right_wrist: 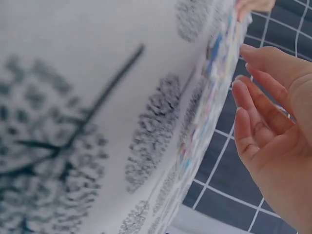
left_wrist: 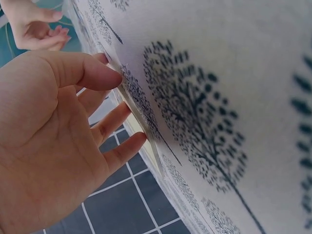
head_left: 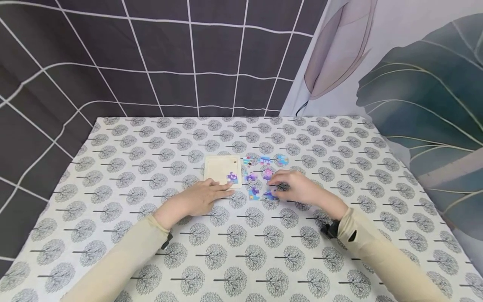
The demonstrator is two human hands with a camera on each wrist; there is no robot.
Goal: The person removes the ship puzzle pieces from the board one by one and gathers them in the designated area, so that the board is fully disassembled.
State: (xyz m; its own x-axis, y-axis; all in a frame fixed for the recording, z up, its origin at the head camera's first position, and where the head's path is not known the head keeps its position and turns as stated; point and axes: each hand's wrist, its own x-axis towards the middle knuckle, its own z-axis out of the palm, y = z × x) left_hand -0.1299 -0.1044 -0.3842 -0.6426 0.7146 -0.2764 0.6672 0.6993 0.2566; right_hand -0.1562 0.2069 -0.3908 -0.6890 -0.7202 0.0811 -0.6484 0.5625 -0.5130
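Observation:
A square cream puzzle tray (head_left: 216,167) lies on the table, with one purple-and-blue jigsaw piece (head_left: 232,178) in its near right corner. My left hand (head_left: 198,198) rests at the tray's near edge; in the left wrist view its fairly straight fingers touch the tray frame (left_wrist: 152,155). Right of the tray, several colourful jigsaw pieces (head_left: 254,193) are spread out. Over the right-hand ones hovers my right hand (head_left: 296,188), thumb and fingers apart beside a purple-blue piece (head_left: 269,195). The right wrist view shows nothing between its fingers (right_wrist: 246,129).
A white cloth with grey tree prints (head_left: 234,245) covers the table. Behind it hangs a dark curtain with white grid lines (head_left: 158,54); a leaf-patterned curtain (head_left: 422,96) hangs at the right. A thin black cable (head_left: 301,108) shows at the table's back edge.

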